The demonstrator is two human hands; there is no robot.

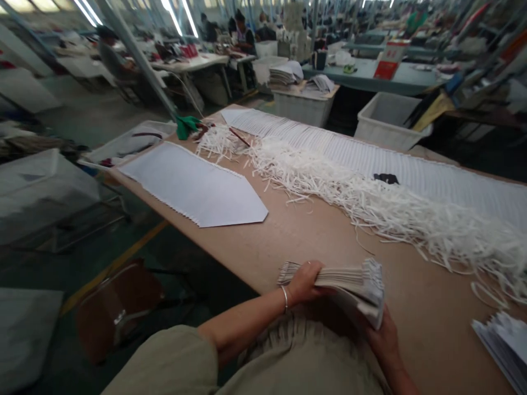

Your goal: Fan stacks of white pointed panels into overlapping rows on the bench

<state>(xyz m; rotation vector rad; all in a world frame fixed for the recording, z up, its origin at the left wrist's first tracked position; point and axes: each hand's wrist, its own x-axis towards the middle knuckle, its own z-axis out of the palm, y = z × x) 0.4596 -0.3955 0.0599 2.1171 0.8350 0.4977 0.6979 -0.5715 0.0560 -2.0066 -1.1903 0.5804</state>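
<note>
Close to my body, over the near edge of the table [325,233], I hold a thick stack of white fabric pieces [349,277]. My left hand [305,281] grips its left part, thumb on top and fingers underneath. At the right end my right hand [382,332] is closed round the stack, with its fingers partly hidden beneath. The layers show as many thin edges along the top. Further off to the left, a fanned-out row of white pointed pieces [193,184] lies flat on the tabletop.
A long heap of loose white strips [349,189] runs across the table, before a long row of overlapping white pieces [329,140]. Another white stack [504,340] lies at the right edge. A brown chair [119,307] stands left; white bins [387,118] stand behind.
</note>
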